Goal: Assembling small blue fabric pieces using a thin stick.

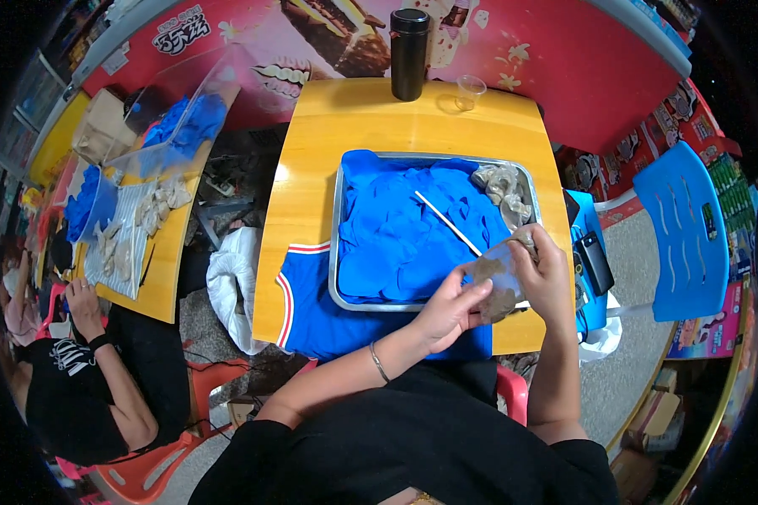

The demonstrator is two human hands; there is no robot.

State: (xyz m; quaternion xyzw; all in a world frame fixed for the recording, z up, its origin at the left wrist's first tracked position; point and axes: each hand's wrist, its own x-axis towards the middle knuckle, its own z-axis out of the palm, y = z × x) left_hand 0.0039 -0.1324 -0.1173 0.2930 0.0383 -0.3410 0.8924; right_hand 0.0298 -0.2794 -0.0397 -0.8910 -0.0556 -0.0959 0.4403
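Between my hands, over the near right corner of a metal tray [379,306], is a thin, partly see-through piece with grey-brown patches [499,305]. My left hand [453,313] pinches its left side, thumb on top. At its upper right edge my right hand [544,271] grips it with bent fingers. Thin blue sheets [387,231] lie in a loose, overlapping heap across most of the tray. A slim white stick [446,220] rests slantwise on them. Crumpled grey-brown pieces [504,187] are bunched in the tray's far right corner. What the pieces are made of I cannot tell.
Blue cloth with striped trim [305,324] lies under the tray on the yellow table [312,126]. A black flask [408,59] and clear cup [470,93] stand at the back. Right is a blue chair [684,231]; left, another person [84,370] sits at a second table.
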